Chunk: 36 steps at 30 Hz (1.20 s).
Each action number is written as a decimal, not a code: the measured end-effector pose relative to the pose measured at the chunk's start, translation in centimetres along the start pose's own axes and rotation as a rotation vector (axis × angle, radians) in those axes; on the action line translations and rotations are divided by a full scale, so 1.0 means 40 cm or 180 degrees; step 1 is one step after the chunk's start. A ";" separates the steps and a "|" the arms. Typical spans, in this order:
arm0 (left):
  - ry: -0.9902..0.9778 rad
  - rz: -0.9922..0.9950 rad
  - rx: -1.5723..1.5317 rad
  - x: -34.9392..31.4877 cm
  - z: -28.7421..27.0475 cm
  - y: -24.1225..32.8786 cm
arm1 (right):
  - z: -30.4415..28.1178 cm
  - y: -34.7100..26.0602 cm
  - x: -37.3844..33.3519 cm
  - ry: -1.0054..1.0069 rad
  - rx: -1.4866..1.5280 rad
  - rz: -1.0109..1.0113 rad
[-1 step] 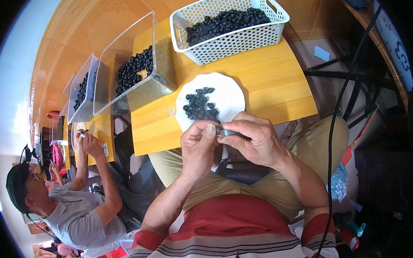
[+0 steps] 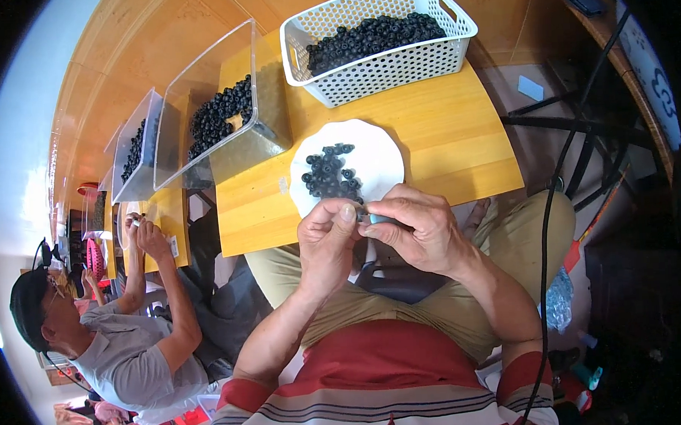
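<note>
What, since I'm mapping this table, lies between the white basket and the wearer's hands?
Head view: some tabletop, then a white plate bearing dark round pieces.

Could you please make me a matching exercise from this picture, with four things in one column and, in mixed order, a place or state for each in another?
Column one
1. Plate
2. Basket
3. Larger clear bin
4. Right hand

Column two
A. See-through, to the left of the white container with holes
B. Thumb and fingers drawn together at a small light-blue thing
C. White, wavy-edged, just beyond the hands, with a few dark round pieces on it
D. White, full of holes, at the far side of the table

Pairs: 1-C, 2-D, 3-A, 4-B
</note>
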State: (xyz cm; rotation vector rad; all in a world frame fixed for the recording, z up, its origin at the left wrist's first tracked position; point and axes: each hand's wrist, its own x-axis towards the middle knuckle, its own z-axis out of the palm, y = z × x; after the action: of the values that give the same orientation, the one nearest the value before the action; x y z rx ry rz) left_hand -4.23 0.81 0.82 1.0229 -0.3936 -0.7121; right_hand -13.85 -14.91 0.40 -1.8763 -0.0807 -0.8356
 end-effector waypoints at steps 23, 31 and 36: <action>0.0002 0.0030 0.0065 -0.021 -0.003 0.033 | -0.001 -0.001 0.002 -0.0179 0.0454 0.0154; -0.0057 -0.0147 -0.0057 -0.024 -0.012 0.023 | 0.015 -0.005 -0.004 -0.0199 0.0329 0.0131; -0.0015 -0.0115 -0.0105 -0.017 -0.015 0.014 | 0.015 0.002 -0.004 -0.0124 0.0168 0.0049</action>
State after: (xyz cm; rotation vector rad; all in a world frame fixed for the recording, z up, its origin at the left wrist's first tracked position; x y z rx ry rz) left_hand -4.16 1.85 1.05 0.9993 -0.3670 -0.7512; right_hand -13.64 -14.38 0.11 -1.8418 -0.1116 -0.7794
